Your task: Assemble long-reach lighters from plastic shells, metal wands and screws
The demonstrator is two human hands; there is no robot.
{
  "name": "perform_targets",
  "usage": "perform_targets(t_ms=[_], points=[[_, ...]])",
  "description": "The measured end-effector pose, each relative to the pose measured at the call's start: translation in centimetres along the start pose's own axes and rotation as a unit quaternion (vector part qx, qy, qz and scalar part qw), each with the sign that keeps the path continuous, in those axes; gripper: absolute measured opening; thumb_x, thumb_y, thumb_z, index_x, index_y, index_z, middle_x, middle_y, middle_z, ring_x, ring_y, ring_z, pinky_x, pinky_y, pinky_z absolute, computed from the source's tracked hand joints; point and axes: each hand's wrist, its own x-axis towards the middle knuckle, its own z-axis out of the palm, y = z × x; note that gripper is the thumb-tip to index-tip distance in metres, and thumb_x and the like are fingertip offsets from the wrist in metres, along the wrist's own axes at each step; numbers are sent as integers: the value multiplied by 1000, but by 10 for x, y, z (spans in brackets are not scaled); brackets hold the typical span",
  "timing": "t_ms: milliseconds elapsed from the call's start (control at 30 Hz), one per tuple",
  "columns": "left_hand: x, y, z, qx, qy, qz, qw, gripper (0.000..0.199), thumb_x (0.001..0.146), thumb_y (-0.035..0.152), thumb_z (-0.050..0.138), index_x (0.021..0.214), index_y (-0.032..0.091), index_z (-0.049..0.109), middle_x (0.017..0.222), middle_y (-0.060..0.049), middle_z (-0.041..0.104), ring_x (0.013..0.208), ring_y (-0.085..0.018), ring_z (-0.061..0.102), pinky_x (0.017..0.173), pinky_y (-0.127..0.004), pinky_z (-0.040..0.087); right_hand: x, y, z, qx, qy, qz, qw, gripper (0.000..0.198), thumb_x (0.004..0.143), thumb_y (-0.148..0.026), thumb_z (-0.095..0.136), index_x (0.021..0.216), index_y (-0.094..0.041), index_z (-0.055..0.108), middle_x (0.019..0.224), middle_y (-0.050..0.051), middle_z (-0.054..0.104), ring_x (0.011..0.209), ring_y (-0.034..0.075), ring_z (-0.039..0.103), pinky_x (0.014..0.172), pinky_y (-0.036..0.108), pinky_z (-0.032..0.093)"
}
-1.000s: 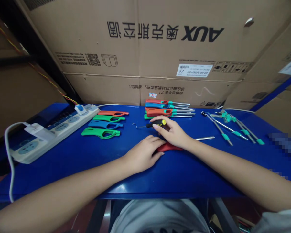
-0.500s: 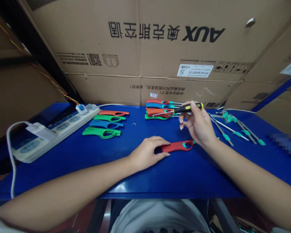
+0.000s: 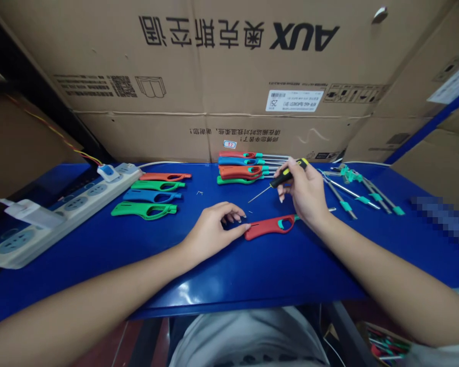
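A red gas lighter with a teal trigger lies on the blue table, its metal tube pointing right. My left hand is at its butt end, the thumb tip at or touching it and the other fingers loosely curled, clear of the lighter. In my right hand is a black and yellow screwdriver, its thin shaft slanting down to the left, above the table. Below the tip lies a tiny screw-like piece. Several similar tiny pieces lie farther left.
Several coloured lighter handles lie left, beside a white power strip. Lighters with metal tubes are stacked at the back. Loose tubes with teal parts lie right. A cardboard sheet stands behind the table.
My left fingers have come off the red lighter, leaving only the thumb beside its end. The screwdriver tip has tilted down toward the table. A tiny piece now shows beneath it.
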Motion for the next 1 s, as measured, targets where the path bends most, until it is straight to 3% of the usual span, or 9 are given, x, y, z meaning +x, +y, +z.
perform_targets(t_ms=[167,400,667,1000], points=[[0,0,-2,24,-2,12,1000,9,84,23,70,92,19,69,83,0,68,76,-14,63,67,-25,50,-3,2,0,-83,-31,-56,995,40,83,-59,69,80,-21,57,72,-1,64,40,6,50,32,20,42],[2,-2,-3,42,-7,9,999,13,86,21,67,99,19,70,87,-2,69,80,-15,64,70,-27,50,-8,4,5,-76,-78,-39,993,42,83,-59,70,79,-20,56,68,-2,64,39,6,51,31,19,42],[2,-5,-3,26,16,22,999,27,87,27,71,113,20,68,97,-4,70,87,-16,65,77,-29,53,-7,-6,3,-2,-55,-9,998,37,86,-56,67,79,-21,58,72,-1,64,40,7,52,32,21,43],[4,1,-6,-1,23,63,998,9,89,30,72,90,21,76,92,-4,77,88,-19,69,84,-34,54,-8,-10,4,27,-59,20,998,42,88,-62,61,80,-21,54,73,-1,62,41,7,50,34,22,41]])
